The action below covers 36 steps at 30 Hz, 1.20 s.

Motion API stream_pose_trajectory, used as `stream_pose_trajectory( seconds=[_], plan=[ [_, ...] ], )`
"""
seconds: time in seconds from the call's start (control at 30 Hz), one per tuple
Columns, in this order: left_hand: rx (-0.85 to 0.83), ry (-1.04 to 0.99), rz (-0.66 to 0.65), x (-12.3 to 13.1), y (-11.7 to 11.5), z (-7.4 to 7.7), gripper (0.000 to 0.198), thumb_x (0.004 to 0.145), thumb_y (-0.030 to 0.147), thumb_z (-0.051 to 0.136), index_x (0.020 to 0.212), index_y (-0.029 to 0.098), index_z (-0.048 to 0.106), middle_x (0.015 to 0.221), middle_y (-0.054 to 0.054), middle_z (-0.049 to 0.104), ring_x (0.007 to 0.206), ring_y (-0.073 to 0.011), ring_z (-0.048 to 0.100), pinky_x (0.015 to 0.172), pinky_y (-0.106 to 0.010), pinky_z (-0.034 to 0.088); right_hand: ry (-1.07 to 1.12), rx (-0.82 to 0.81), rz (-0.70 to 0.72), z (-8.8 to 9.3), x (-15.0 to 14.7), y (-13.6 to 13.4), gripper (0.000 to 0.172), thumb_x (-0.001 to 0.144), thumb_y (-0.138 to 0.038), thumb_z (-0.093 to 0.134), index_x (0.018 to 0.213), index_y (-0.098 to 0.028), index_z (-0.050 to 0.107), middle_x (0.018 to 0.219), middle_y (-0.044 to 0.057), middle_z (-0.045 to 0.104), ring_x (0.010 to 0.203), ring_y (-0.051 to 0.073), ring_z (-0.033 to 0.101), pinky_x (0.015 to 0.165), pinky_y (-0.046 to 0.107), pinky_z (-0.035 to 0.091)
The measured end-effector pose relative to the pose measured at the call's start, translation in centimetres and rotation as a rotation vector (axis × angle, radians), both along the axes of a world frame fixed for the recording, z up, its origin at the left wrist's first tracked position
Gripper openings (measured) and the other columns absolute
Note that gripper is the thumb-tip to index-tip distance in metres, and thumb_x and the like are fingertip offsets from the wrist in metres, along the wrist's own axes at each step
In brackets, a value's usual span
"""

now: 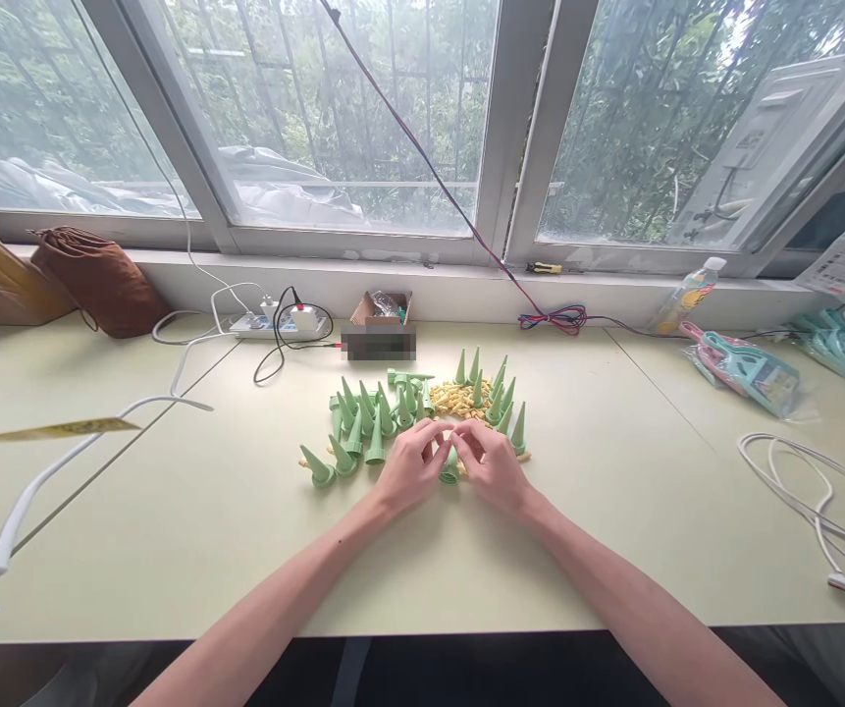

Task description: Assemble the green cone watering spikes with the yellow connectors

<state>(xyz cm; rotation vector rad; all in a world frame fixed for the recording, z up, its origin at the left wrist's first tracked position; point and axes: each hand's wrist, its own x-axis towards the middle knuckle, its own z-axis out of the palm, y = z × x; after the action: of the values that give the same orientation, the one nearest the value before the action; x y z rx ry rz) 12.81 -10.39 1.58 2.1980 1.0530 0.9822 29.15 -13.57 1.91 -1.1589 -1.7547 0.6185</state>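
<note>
At the middle of the table, my left hand [416, 460] and my right hand [494, 462] meet fingertip to fingertip. Between them is a hollow green plastic cone [449, 471], its wide ribbed end toward me. My left fingers close on its narrow part. My right fingers are pinched at the same spot; what they grip is hidden. Several more green cones [376, 442] stand to the left, some with yellow pegs at their sides. Another group of green cones [517, 432] stands to the right. Behind my hands lies a pile of small yellow pegs [458, 399].
A small open box [382, 309] stands behind the cones, near a power strip [279, 322] with cables. A white cable [819, 501] lies coiled at right, below bagged pink and teal items [750, 368]. A bottle [689, 295] leans by the window ledge; a brown pouch [98, 280] lies left.
</note>
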Motion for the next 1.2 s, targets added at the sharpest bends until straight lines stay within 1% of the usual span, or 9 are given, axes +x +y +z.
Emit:
stream_pose_trajectory(
  seconds=[0.13, 0.27, 0.4, 0.53, 0.73, 0.87, 1.0, 1.2],
  plan=[
    [0.02, -0.012, -0.01, -0.04, 0.04, -0.24, 0.018, 0.094, 0.024, 0.05, 0.105, 0.019, 0.064, 0.082, -0.001, 0.058, 0.057, -0.0086, 0.044, 0.055, -0.022, 0.04, 0.026, 0.027, 0.01, -0.14, 0.03, 0.12, 0.021, 0.098, -0.032, 0.045, 0.091, -0.019, 0.06, 0.072, 0.001, 0.06, 0.057, 0.014, 0.05, 0.055, 0.025, 0.039],
    [0.009, -0.022, 0.001, -0.12, 0.11, -0.49, 0.017, 0.094, 0.024, 0.051, 0.104, 0.019, 0.063, 0.082, -0.001, 0.059, 0.057, -0.0085, 0.045, 0.056, -0.022, 0.04, 0.037, 0.042, 0.011, -0.23, 0.05, 0.21, 0.019, 0.097, -0.029, 0.046, 0.095, -0.019, 0.061, 0.075, 0.001, 0.061, 0.06, 0.014, 0.051, 0.057, 0.026, 0.041],
    [0.014, -0.04, 0.013, -0.15, 0.24, -0.6, 0.016, 0.095, 0.025, 0.049, 0.101, 0.018, 0.062, 0.086, -0.001, 0.061, 0.06, -0.0086, 0.048, 0.058, -0.022, 0.042, 0.043, 0.037, -0.003, -0.26, 0.02, 0.21, 0.017, 0.098, -0.029, 0.046, 0.095, -0.019, 0.06, 0.072, 0.0, 0.059, 0.058, 0.013, 0.05, 0.056, 0.026, 0.04],
    [0.009, -0.056, 0.023, -0.17, 0.31, -0.57, 0.015, 0.096, 0.027, 0.049, 0.097, 0.018, 0.061, 0.085, -0.001, 0.061, 0.059, -0.0081, 0.047, 0.057, -0.022, 0.041, 0.078, 0.017, -0.021, -0.41, 0.06, 0.25, 0.014, 0.097, -0.029, 0.047, 0.097, -0.019, 0.057, 0.071, -0.001, 0.057, 0.056, 0.013, 0.049, 0.056, 0.026, 0.041],
    [0.002, -0.065, 0.031, -0.19, 0.35, -0.57, 0.015, 0.096, 0.029, 0.05, 0.089, 0.017, 0.058, 0.082, 0.0, 0.058, 0.06, -0.0083, 0.046, 0.057, -0.022, 0.04, 0.094, 0.002, -0.075, -0.38, 0.1, 0.34, 0.014, 0.096, -0.03, 0.048, 0.093, -0.019, 0.057, 0.076, 0.0, 0.058, 0.059, 0.013, 0.051, 0.056, 0.027, 0.042],
    [0.006, -0.082, 0.023, -0.15, 0.4, -0.62, 0.018, 0.097, 0.03, 0.048, 0.086, 0.017, 0.056, 0.081, 0.0, 0.058, 0.06, -0.0085, 0.047, 0.057, -0.023, 0.039, 0.103, -0.001, -0.063, -0.24, 0.06, 0.39, 0.014, 0.095, -0.031, 0.051, 0.094, -0.019, 0.058, 0.081, 0.002, 0.061, 0.058, 0.013, 0.052, 0.054, 0.026, 0.043],
    [0.005, -0.09, 0.024, -0.14, 0.36, -0.6, 0.018, 0.096, 0.03, 0.048, 0.086, 0.017, 0.055, 0.08, 0.0, 0.057, 0.06, -0.0087, 0.047, 0.057, -0.022, 0.039, 0.144, -0.009, -0.056, -0.36, 0.09, 0.42, 0.015, 0.095, -0.033, 0.052, 0.092, -0.02, 0.057, 0.079, 0.001, 0.06, 0.059, 0.013, 0.053, 0.055, 0.026, 0.044],
    [0.013, -0.097, 0.048, -0.06, 0.23, -0.31, 0.019, 0.096, 0.029, 0.048, 0.084, 0.017, 0.055, 0.077, 0.001, 0.056, 0.058, -0.0083, 0.043, 0.057, -0.022, 0.038, 0.245, 0.005, -0.161, -0.69, 0.4, 0.57, 0.017, 0.096, -0.036, 0.051, 0.091, -0.021, 0.054, 0.074, 0.0, 0.057, 0.059, 0.013, 0.053, 0.053, 0.026, 0.044]
  ],
)
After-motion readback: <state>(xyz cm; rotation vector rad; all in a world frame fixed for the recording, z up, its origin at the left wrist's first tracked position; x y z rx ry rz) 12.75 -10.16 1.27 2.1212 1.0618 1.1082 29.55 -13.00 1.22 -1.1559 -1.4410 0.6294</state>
